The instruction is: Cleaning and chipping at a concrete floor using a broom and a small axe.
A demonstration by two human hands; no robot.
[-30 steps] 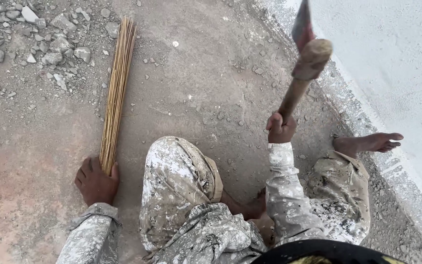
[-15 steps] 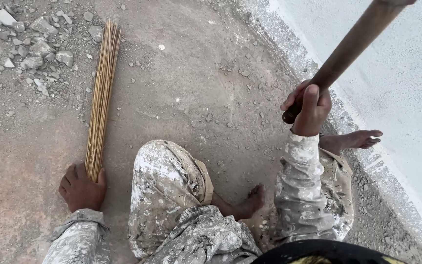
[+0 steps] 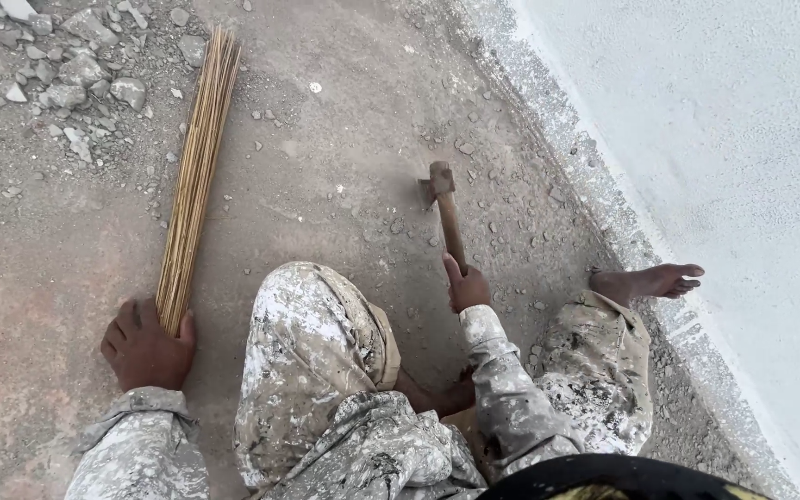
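The right hand point(image 3: 467, 289) clenches the hammer point(image 3: 446, 208) handle, head grounded beyond the fingers; the left hand point(image 3: 145, 347) grips the stick broom point(image 3: 194, 181), pinning it flat.

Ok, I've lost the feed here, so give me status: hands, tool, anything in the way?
Right hand gripping hammer handle, head down on the ground. Left hand closed on stick broom, lying flat. Loose rubble far left, clear of hammer.

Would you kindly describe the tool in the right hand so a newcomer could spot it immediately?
Start at the white wall and move left onto the gritty ground. There the right hand grips a hammer, its head on the dirt. Unlike the thin straw bundle, it is one thick wooden handle.
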